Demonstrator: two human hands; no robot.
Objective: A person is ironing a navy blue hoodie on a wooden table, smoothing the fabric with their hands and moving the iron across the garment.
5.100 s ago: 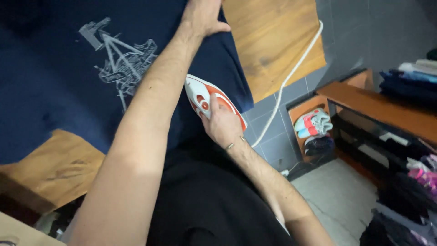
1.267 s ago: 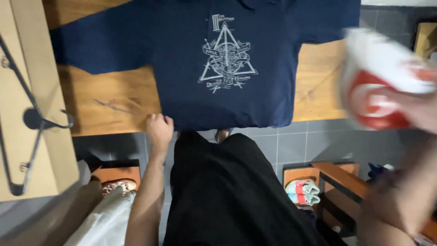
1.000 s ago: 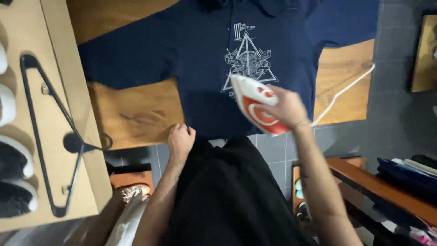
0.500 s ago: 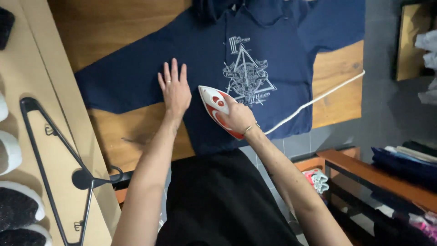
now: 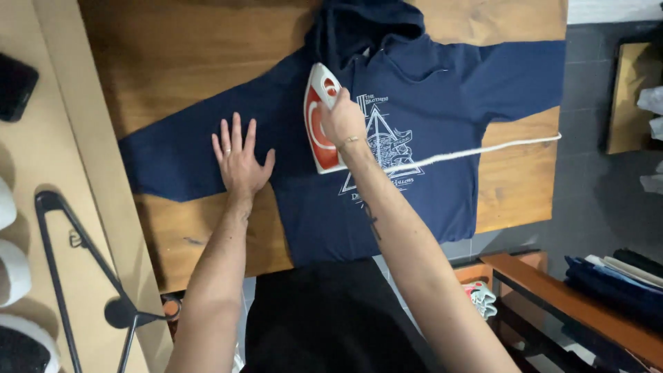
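A navy hooded sweatshirt (image 5: 442, 200) with a pale printed triangle design lies flat, front up, on a wooden table (image 5: 193, 55). My right hand (image 5: 343, 123) grips the handle of a white and orange iron (image 5: 319, 131), which rests on the chest just left of the print, nose pointing towards the hood. My left hand (image 5: 238, 160) is spread flat, palm down, on the left sleeve near the armpit. The iron's white cord (image 5: 497, 146) trails right across the shirt and off the table edge.
A pale side surface on the left carries a black clothes hanger (image 5: 83, 276), a dark phone (image 5: 15, 86) and white rounded items (image 5: 14, 269). At lower right stands a wooden shelf (image 5: 573, 311) with folded clothes (image 5: 615, 283). Grey tiled floor lies to the right.
The iron has slid up the shirt from the lower left of the print to the upper chest. My left hand stays flat on the left sleeve. The view has moved closer.
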